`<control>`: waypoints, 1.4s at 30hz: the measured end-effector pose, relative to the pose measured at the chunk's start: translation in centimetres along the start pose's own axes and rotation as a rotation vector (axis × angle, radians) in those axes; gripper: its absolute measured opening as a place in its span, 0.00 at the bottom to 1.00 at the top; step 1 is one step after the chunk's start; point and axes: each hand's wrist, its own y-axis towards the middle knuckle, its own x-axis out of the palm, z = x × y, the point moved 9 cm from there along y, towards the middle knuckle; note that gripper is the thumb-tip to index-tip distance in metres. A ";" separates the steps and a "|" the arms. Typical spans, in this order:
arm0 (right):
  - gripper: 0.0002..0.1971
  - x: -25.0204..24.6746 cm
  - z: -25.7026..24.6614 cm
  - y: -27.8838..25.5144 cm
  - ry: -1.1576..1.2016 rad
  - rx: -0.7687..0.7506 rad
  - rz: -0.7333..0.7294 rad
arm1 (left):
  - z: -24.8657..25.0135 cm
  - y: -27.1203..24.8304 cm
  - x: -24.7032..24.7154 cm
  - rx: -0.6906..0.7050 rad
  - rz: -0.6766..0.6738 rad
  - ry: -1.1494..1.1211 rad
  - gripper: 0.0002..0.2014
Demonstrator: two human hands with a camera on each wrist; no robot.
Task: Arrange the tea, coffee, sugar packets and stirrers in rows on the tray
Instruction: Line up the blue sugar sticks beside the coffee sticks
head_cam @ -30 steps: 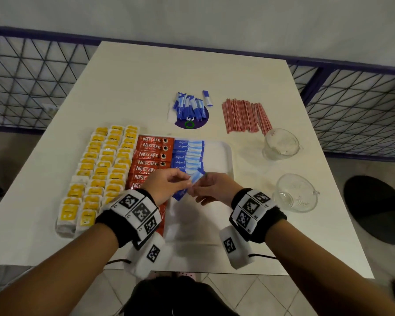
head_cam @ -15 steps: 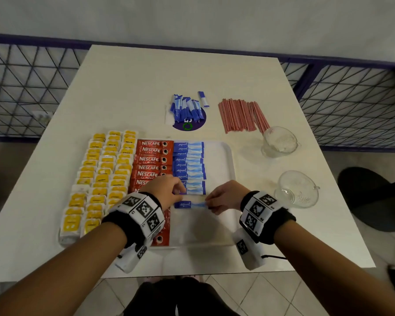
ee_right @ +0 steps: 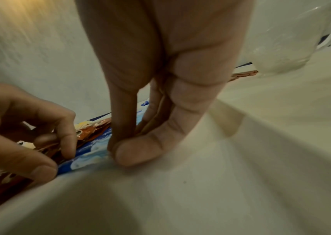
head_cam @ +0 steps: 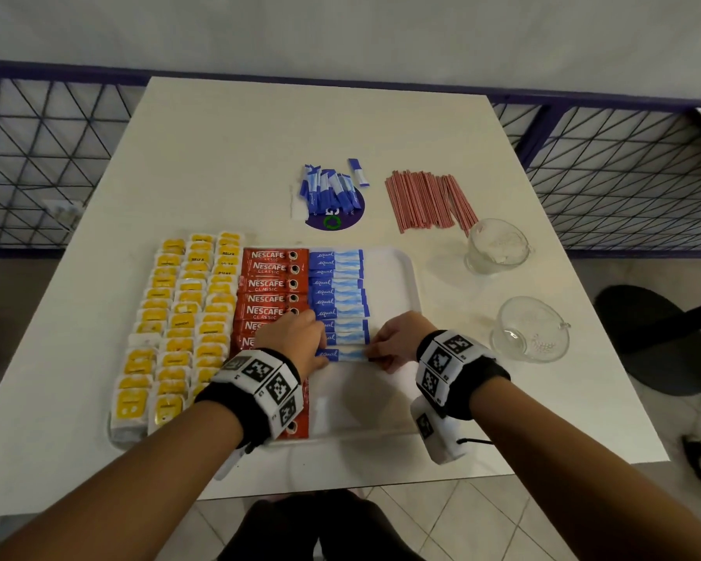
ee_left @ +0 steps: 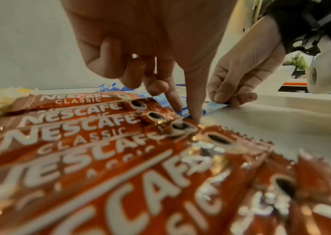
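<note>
Head: glass cups [head_cam: 514,293] beside tray [head_cam: 397,269]; stirrers [head_cam: 430,200] behind

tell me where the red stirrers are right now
In the head view the red stirrers lie in a loose bundle on the table, beyond the tray's far right corner, between the loose blue sugar packets and the farther glass cup.

On the surface [head_cam: 227,164] the tray [head_cam: 397,277] sits near the front edge. On it, from left to right, lie rows of tea bags [head_cam: 179,317], coffee sachets [head_cam: 268,285] and sugar packets [head_cam: 336,293]; its right part is bare. Behind the tray lie loose packets [head_cam: 328,188], with stirrers [head_cam: 425,200] to their right. Two cups [head_cam: 496,247] [head_cam: 529,330] stand right of the tray.
</note>
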 end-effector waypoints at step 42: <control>0.12 -7.6 -9.5 1.0 0.029 -0.054 0.153 | -4.9 4.1 -11.5 -0.095 0.087 -0.408 0.07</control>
